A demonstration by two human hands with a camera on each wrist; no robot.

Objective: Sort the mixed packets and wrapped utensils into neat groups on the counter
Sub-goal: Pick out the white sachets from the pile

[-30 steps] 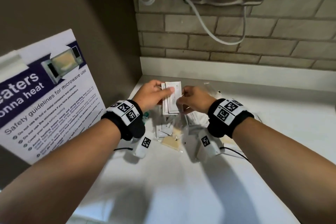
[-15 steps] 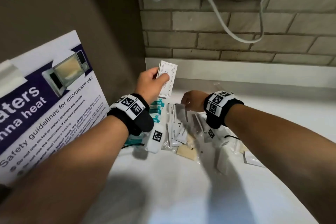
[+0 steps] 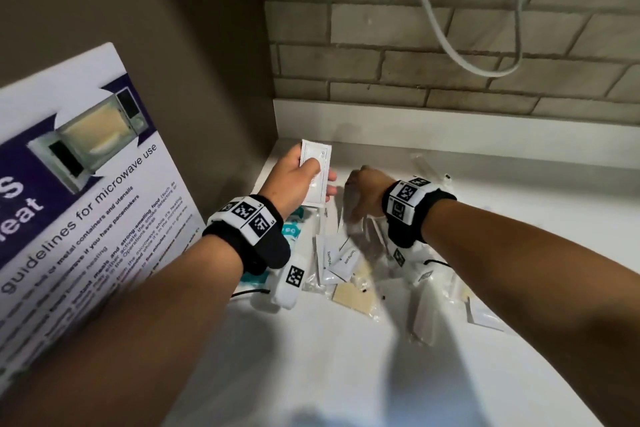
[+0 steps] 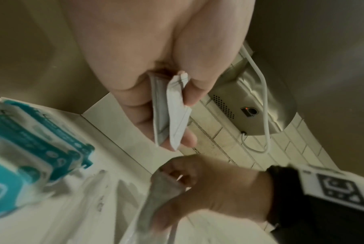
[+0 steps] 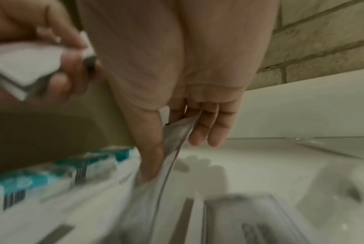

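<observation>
My left hand [image 3: 304, 177] holds a small stack of white packets [image 3: 316, 170] upright above the counter's back left corner, thumb on the front; the left wrist view shows the white packets [image 4: 172, 112] edge-on between thumb and fingers. My right hand [image 3: 363, 194] reaches down into the mixed pile [image 3: 349, 260] and pinches a clear plastic-wrapped item [image 5: 168, 148] between thumb and fingers. Teal-and-white packets [image 3: 291, 232] lie under my left wrist. Small white sachets [image 3: 343, 260] and a tan packet [image 3: 353, 298] lie in the pile.
A microwave safety poster [image 3: 79, 204] leans on the left wall beside the white counter [image 3: 346, 374]. A brick wall [image 3: 450, 55] backs the counter, with a steel dispenser [image 4: 250, 105] and a white cable [image 3: 460, 55] above. More clear-wrapped items [image 3: 436, 302] lie to the right.
My hands have parted: the left carried the white packets up and left toward the corner, while the right dropped into the pile and took hold of a clear wrapper.
</observation>
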